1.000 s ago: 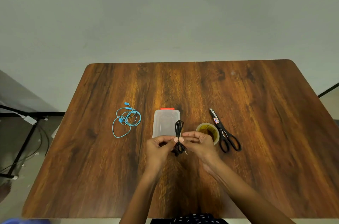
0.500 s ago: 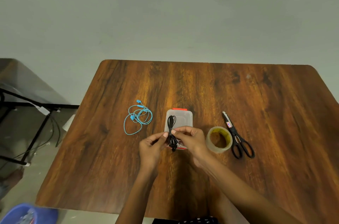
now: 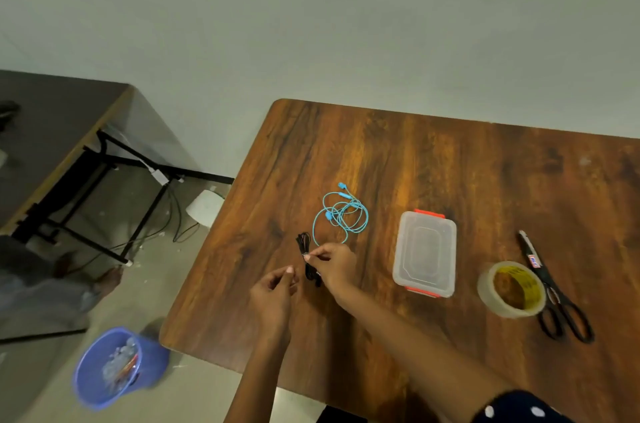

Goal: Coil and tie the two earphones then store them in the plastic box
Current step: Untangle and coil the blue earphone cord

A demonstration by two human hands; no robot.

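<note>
The black earphone (image 3: 304,244) is a narrow coiled bundle held just above the wooden table (image 3: 433,163), left of the box. My right hand (image 3: 334,266) pinches it around its middle. My left hand (image 3: 275,287) is a little to the left of the bundle, with fingertips pinched together and nothing visible in them. The blue earphone (image 3: 341,214) lies in a loose tangle on the table just beyond my right hand. The clear plastic box (image 3: 424,253), with orange clips and its lid on, sits to the right of my hands.
A roll of clear tape (image 3: 510,289) and black scissors (image 3: 554,291) lie right of the box. The table's left edge is close to my left hand. On the floor below stands a blue bin (image 3: 110,367). Another table (image 3: 52,131) stands at far left.
My view has swung left, so everything has slid right in frame. The black earphone has moved from over the box to its left. My left hand has let go of it.
</note>
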